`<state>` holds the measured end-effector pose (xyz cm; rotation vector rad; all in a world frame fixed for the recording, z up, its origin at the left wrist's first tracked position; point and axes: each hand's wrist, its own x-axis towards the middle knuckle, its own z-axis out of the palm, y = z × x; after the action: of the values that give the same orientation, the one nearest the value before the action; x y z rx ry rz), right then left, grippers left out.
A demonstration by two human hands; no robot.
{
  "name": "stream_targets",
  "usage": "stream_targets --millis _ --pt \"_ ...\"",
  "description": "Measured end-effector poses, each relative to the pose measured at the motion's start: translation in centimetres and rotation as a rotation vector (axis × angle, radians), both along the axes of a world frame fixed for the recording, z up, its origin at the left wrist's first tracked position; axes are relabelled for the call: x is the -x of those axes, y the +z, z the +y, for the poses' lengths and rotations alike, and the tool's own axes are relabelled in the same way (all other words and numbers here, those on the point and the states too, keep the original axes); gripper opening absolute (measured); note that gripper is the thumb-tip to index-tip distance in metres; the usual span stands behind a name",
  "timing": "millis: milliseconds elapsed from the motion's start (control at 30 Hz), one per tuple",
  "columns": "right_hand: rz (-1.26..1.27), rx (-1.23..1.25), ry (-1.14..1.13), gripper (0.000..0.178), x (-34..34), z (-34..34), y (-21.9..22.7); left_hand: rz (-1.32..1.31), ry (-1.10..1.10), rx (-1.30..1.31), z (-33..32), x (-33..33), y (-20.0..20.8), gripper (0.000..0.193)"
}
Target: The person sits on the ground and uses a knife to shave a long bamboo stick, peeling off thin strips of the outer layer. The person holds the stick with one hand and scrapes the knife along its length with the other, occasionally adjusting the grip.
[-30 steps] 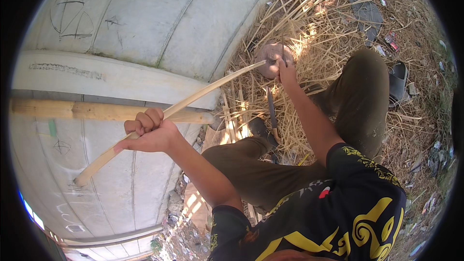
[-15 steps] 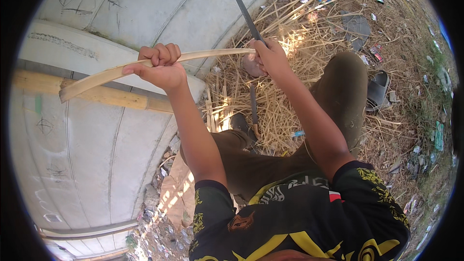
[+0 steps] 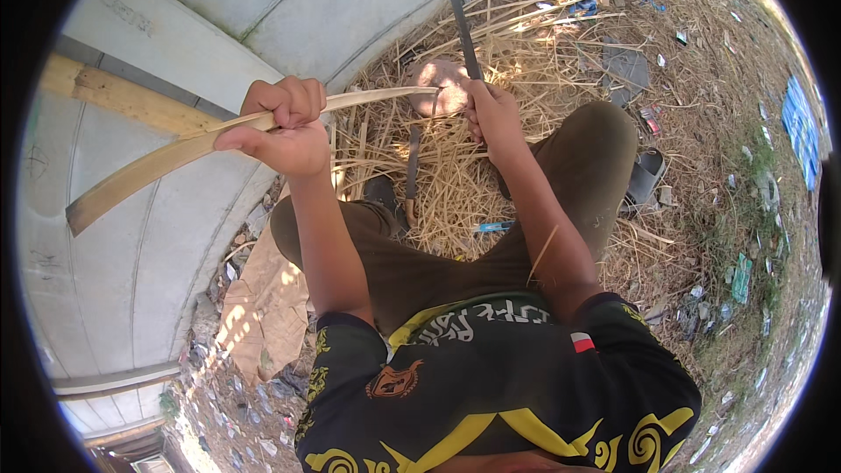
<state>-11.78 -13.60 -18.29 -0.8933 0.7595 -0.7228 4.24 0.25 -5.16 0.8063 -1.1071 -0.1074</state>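
Note:
My left hand is closed round a long, pale, curved strip of split bamboo. Its wide, dark-tipped end sticks out to the left, and its thin end passes over a round, flat block. In my right hand is the handle of a machete, with its dark blade pointing up and away from me. The thin end of the strip stops a little short of the right hand. A thin sliver shows against my right forearm.
Beyond my knees lie many loose pale strips. A second knife with a wooden handle rests there, near a blue object. A concrete wall and bamboo pole stand left. A sandal lies right.
The strip's thin end has come away from my right hand, and the strip has shifted left. The machete is more upright. A sliver has appeared over my right forearm. The view has shifted.

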Motion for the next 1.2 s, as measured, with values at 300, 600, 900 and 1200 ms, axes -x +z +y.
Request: stream_targets --millis 300,600,900,1200 --pt "0.059 0.086 0.082 0.031 -0.6 1.0 0.2 -0.109 0.374 0.155 0.3 -0.6 4.3 0.073" --pt "0.111 0.259 0.228 0.04 -1.1 2.6 -0.3 -0.022 0.198 0.143 4.0 2.1 12.0 0.069" --pt "-0.436 0.483 -0.194 0.043 0.8 8.4 6.6 -0.03 0.093 0.088 -1.7 4.5 13.8 0.066" --pt "0.017 0.414 0.241 0.043 4.1 8.4 6.0 -0.232 -0.076 0.145 -2.8 4.8 13.8 0.061"
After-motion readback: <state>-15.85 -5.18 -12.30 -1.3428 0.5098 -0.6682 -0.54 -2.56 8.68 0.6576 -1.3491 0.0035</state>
